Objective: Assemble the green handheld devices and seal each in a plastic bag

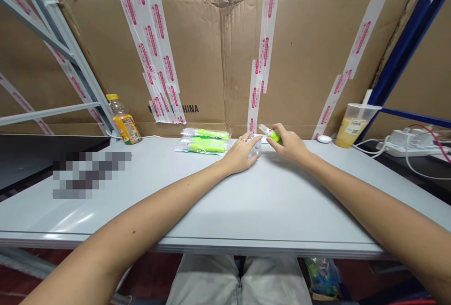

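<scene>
Head view — right hand [289, 144], green-labelled bottle [274, 136]

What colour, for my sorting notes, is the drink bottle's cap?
The cap is yellow, shown in the head view.

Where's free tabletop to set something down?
Widest free patch: the pale grey tabletop in front of the left hand and right hand, running to the near edge. Crowded: the back edge, from the clear plastic packets with green contents through the small clear cup to the green-labelled bottle in the right hand.
</scene>
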